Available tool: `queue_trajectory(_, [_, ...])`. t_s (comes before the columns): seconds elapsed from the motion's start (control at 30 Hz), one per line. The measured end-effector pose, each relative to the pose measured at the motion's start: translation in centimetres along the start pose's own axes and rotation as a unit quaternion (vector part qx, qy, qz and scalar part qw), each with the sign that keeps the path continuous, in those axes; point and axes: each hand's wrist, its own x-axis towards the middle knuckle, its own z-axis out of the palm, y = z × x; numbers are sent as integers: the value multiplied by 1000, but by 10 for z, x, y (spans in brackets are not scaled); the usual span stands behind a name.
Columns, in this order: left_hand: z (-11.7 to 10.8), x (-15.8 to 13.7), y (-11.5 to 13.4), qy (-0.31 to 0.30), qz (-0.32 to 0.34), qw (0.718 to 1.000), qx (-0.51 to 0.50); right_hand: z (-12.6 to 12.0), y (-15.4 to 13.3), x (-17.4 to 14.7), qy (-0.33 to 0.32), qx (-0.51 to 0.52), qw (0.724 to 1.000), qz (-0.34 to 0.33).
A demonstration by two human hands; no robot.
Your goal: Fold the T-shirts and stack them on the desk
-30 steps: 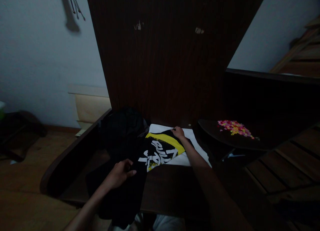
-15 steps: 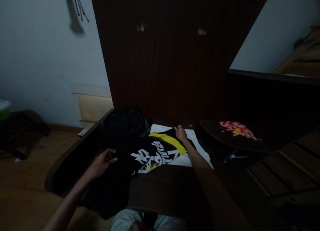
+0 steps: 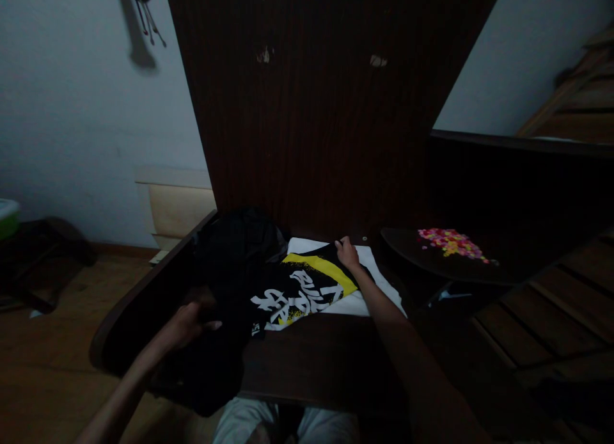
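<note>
A black T-shirt (image 3: 268,284) with a yellow band and white lettering lies spread on the dark wooden surface. Its right part rests over a white sheet-like piece (image 3: 378,277), cloth or paper, I cannot tell which. My right hand (image 3: 347,253) pinches the shirt's far edge near the back panel. At the left, over the black fabric, my left hand (image 3: 185,325) has its thumb apart from the fingers and holds nothing that I can see. Dark shade hides part of its fingertips.
Dark bunched fabric (image 3: 240,236) sits at the back left. The raised side rail (image 3: 119,309) borders the left. A tall dark wooden panel (image 3: 307,124) stands behind. On the right, a curved shelf (image 3: 398,242) carries pink and yellow bits (image 3: 453,242). My knees (image 3: 249,421) are below the front edge.
My left hand has come slightly down and nearer to me, its fingers lower over the black fabric. My right hand keeps its pinch on the shirt's edge. The view has shifted slightly.
</note>
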Motion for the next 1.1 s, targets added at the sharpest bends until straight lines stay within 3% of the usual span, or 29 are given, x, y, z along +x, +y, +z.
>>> queue_trajectory(0.17, [-19, -3, 9, 32, 65, 997, 7, -15, 11, -6, 84, 54, 994, -48])
queue_trajectory(0.3, [-37, -7, 21, 121, 109, 985, 60, -34, 27, -18, 183, 112, 973, -85])
queue_trajectory(0.43, [-50, -8, 35, 192, 146, 968, 73, -59, 41, -39, 239, 159, 953, -95])
queue_trajectory(0.57, [-71, -11, 54, 180, 168, 968, 57, -86, 53, -65, 291, 190, 932, -98])
queue_trajectory(0.73, [-118, 1, 77, 117, 168, 979, 23, -119, 62, -81, 340, 207, 912, -102])
queue_trajectory(0.83, [-138, 35, 84, 110, 145, 983, 23, -124, 62, -73, 342, 189, 915, -97])
queue_trajectory(0.9, [-137, 66, 86, 107, 132, 985, 35, -116, 62, -63, 323, 163, 929, -82])
queue_trajectory(1.0, [-116, 106, 86, 113, 108, 987, 45, -92, 63, -47, 230, 96, 968, -30])
queue_trajectory(1.1, [-88, 124, 80, 174, 43, 984, 11, -67, 66, -37, 101, 5, 995, 21])
